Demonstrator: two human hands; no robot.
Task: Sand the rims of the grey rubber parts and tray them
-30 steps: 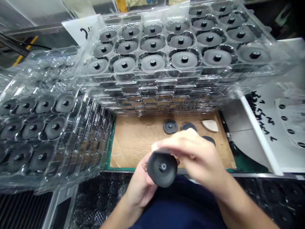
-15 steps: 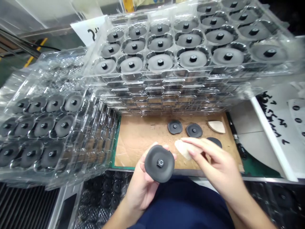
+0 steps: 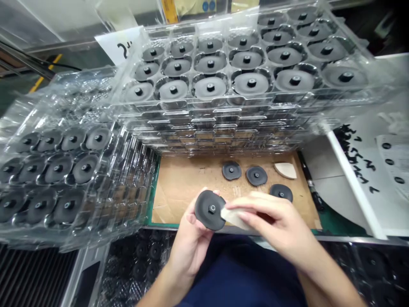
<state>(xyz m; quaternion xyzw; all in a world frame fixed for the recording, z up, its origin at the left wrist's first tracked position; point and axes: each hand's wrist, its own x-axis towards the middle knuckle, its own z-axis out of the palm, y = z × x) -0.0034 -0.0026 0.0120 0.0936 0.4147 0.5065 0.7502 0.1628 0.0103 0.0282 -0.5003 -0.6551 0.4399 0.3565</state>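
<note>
Sitting gripped in left hand (image 3: 191, 238), black disc (image 3: 207, 209), rim against white pad (image 3: 234, 217) pinched by right hand (image 3: 279, 217)

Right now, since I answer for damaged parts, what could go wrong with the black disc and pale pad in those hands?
The left hand alone holds the black disc clear of the cardboard, so a slip could drop it. The pale pad in the right hand appears to touch the disc; too hard a push might mark or shift it. A loose disc lies just beyond the right hand, where a stray movement might knock it.
</note>
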